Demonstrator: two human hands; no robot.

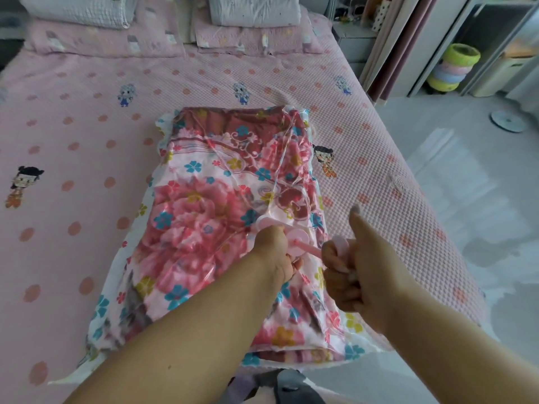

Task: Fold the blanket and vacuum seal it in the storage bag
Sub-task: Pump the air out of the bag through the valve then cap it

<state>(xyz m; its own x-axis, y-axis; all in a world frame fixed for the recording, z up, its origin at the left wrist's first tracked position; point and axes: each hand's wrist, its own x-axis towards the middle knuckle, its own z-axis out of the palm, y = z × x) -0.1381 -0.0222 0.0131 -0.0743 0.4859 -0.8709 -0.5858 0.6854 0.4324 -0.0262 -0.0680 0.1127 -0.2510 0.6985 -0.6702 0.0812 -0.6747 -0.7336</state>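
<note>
A folded floral blanket (204, 205), pink and red with blue flowers, lies inside a clear storage bag (116, 301) on the bed. A pink hand pump (303, 246) stands on the bag's valve near the bag's middle right. My left hand (277, 252) grips the pump body at its base, pressing it onto the bag. My right hand (353, 269) grips the pump's pink handle, pulled out towards me on its rod, with the thumb pointing up. The valve itself is hidden under my left hand.
The pink dotted bedspread (87, 126) with cartoon figures covers the bed. Two white pillows (256, 10) lie at the head. The bed's right edge drops to a pale floor (466, 185). Coloured stacked rings (455, 68) and curtains stand at the far right.
</note>
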